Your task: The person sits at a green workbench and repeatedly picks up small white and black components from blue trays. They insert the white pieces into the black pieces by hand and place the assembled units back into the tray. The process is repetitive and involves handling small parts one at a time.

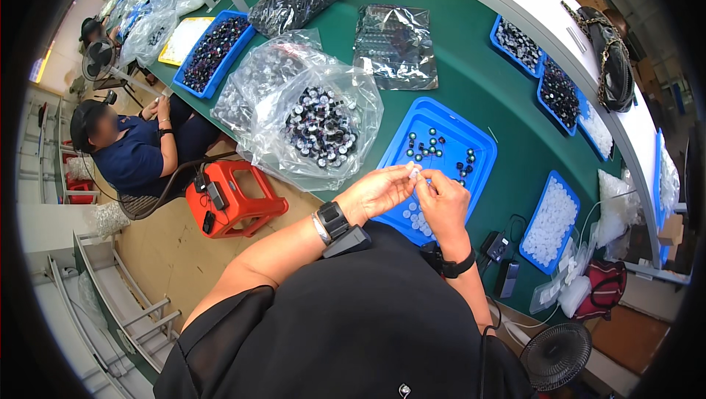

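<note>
Over the near part of a blue tray (482,150), my left hand (384,191) and my right hand (444,204) meet fingertip to fingertip. Both pinch a small whitish piece (415,172), too small and too covered to tell its kind. Beyond my fingers, several small dark, shiny round parts (426,145) lie in the tray, and a second cluster of dark parts (465,164) sits at its right. Clear, whitish discs (417,219) lie in the near part of the tray, partly hidden by my right hand.
Left of the tray stands an open clear bag (321,127) of dark and clear round parts. A blue tray of white pieces (548,224) is at the right, near a black power adapter (495,246). A red stool (235,197) and a seated co-worker (136,145) are at the left.
</note>
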A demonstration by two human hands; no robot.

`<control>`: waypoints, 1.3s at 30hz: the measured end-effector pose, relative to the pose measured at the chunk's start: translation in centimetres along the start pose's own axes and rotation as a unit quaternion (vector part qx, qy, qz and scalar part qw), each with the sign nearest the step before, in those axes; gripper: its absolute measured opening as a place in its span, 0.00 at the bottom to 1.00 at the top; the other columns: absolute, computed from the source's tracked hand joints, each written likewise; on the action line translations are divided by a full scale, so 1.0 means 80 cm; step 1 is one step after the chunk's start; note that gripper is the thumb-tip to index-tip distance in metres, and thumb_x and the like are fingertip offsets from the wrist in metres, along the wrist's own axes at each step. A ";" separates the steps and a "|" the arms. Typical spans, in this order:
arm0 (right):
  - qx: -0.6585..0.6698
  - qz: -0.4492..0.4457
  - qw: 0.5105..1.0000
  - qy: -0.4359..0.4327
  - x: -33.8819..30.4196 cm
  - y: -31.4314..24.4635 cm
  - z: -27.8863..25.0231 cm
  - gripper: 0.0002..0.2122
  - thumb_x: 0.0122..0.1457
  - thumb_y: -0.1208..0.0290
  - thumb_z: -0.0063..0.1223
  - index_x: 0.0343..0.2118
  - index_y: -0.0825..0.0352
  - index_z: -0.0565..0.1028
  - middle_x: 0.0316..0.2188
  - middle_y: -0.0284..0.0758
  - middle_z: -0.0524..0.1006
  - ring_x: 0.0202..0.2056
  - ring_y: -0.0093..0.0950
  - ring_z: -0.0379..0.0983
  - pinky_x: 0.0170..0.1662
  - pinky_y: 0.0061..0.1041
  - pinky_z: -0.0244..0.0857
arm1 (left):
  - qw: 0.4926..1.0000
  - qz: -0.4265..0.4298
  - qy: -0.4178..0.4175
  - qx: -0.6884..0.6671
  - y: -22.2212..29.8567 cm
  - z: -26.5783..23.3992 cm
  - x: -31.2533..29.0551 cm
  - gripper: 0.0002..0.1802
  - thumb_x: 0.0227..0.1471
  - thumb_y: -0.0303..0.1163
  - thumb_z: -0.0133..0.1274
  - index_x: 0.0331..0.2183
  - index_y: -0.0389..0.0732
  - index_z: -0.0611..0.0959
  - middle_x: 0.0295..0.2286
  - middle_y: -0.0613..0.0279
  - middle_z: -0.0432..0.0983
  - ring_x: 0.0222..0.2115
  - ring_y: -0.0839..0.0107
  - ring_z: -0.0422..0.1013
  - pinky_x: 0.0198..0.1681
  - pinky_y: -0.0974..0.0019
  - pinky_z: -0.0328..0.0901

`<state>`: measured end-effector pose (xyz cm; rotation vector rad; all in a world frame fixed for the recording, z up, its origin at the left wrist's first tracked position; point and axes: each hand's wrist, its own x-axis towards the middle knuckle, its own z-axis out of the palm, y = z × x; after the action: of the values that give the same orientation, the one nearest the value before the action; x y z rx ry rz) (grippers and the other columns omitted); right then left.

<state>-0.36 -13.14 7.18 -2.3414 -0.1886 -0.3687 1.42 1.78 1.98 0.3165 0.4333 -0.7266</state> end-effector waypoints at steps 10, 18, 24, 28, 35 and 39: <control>-0.028 0.024 0.998 -0.044 0.001 -0.004 -0.006 0.04 0.48 0.70 0.57 0.22 0.63 0.76 0.14 0.34 0.74 0.15 0.31 0.70 0.21 0.28 0.62 | 0.999 0.001 0.015 0.031 0.000 0.007 -0.006 0.10 0.56 0.30 0.50 0.37 0.33 0.76 0.32 0.62 0.73 0.32 0.76 0.71 0.38 0.74 0.69; -0.048 -0.006 0.996 -0.078 -0.002 0.006 -0.001 0.06 0.52 0.70 0.55 0.23 0.65 0.73 0.16 0.37 0.74 0.18 0.37 0.71 0.25 0.33 0.64 | 0.994 0.025 0.026 0.102 0.000 0.004 -0.009 0.10 0.55 0.31 0.51 0.37 0.34 0.76 0.33 0.63 0.73 0.32 0.77 0.70 0.38 0.75 0.68; -0.030 0.025 0.994 -0.107 0.000 0.003 -0.006 0.05 0.53 0.71 0.53 0.24 0.65 0.73 0.16 0.38 0.74 0.18 0.37 0.71 0.24 0.34 0.62 | 0.996 0.025 0.034 0.085 -0.001 0.003 -0.006 0.11 0.55 0.31 0.52 0.37 0.34 0.76 0.33 0.64 0.73 0.32 0.78 0.70 0.38 0.74 0.68; -0.030 -0.011 0.996 -0.080 -0.001 0.011 0.000 0.05 0.53 0.70 0.53 0.24 0.65 0.73 0.16 0.38 0.74 0.18 0.37 0.71 0.25 0.35 0.62 | 0.993 0.018 0.035 0.114 -0.002 0.006 -0.006 0.10 0.55 0.31 0.51 0.37 0.34 0.76 0.32 0.63 0.73 0.32 0.78 0.70 0.38 0.75 0.68; -0.008 0.044 0.988 -0.146 -0.001 0.011 -0.004 0.05 0.55 0.70 0.51 0.29 0.66 0.72 0.22 0.41 0.75 0.23 0.40 0.72 0.26 0.35 0.63 | 0.995 0.034 0.038 0.088 -0.001 -0.003 -0.002 0.09 0.55 0.30 0.51 0.36 0.35 0.76 0.32 0.64 0.73 0.31 0.78 0.70 0.37 0.76 0.68; 0.019 0.072 0.986 -0.152 -0.004 0.023 0.001 0.06 0.57 0.70 0.49 0.31 0.67 0.69 0.23 0.43 0.75 0.25 0.43 0.72 0.27 0.38 0.63 | 0.994 0.026 0.045 0.096 0.000 0.000 -0.003 0.08 0.55 0.30 0.51 0.36 0.36 0.77 0.32 0.65 0.73 0.31 0.79 0.70 0.37 0.75 0.68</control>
<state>-0.23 -14.37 5.80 -2.3471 -0.1688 0.0648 1.28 1.90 2.12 0.5405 0.4401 -0.7069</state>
